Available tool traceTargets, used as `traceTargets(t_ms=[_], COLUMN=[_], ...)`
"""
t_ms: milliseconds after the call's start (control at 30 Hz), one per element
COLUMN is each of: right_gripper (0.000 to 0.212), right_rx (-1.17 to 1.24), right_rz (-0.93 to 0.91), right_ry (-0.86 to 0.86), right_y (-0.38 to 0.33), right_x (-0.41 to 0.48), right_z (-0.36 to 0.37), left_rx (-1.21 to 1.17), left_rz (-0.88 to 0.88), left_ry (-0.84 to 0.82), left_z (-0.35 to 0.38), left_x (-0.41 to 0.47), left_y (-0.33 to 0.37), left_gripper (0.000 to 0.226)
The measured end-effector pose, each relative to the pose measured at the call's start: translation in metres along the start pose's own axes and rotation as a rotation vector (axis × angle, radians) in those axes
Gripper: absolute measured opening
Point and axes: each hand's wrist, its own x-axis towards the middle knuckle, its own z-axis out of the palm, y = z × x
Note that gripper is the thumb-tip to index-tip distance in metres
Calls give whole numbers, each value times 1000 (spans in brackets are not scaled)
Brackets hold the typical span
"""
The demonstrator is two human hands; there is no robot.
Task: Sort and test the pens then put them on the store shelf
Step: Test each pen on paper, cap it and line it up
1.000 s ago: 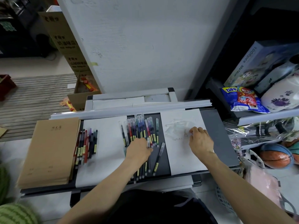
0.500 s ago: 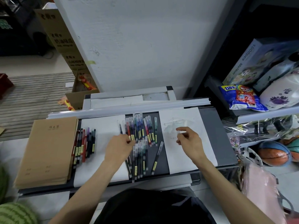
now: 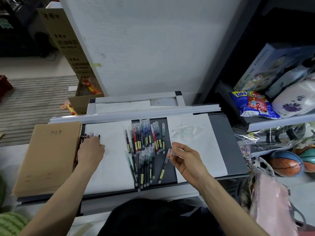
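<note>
Two hands recorded over the table (image 3: 226, 142), one to each side of the stock. Left hand (image 3: 90, 150): lay palm-down on the sorted pens (image 3: 92, 135) at the left sheet of paper (image 3: 112, 164), just beside the brown notebooks (image 3: 46, 155); only the pens' far tips showed past the knuckles, and whether the fingers gripped one could not be told. Right hand (image 3: 185, 159): thumb and forefinger pinched a small clear cap (image 3: 172, 150), other fingers loosely curled; held at the inner edge of the right sheet of paper (image 3: 204, 145). Loose pen (image 3: 162, 172): lay alone on the dark strip, just left of the right hand, long axis slanted, far end at or touching the pinched cap, near end pointing back toward the person's left. Whether that cap belonged to it could not be told. Unsorted pens (image 3: 146, 143): two rough rows between the sheets, axes running away from the person. Judgement: right hand much the nearer to the loose pen; a pick would follow its slant. Store shelf (image 3: 281, 120): to the right, well apart; no pens seen on it
</note>
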Motion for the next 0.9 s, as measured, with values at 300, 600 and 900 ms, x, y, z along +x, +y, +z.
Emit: traceTargets(t_ms=[300, 600, 900], right_gripper=[23, 26, 26], right_rx=[-39, 15, 146], right_rz=[46, 55, -11], right_ry=[-6, -22, 18], right_y=[5, 2, -3], right_x=[-11, -19, -20], right_z=[3, 9, 21], left_rx=[-9, -152, -951], left_rz=[-77, -122, -15], left_ry=[-21, -126, -513], left_z=[-13, -19, -61], left_x=[-3, -34, -120], left_y=[-1, 21, 83], left_gripper=[8, 34, 21])
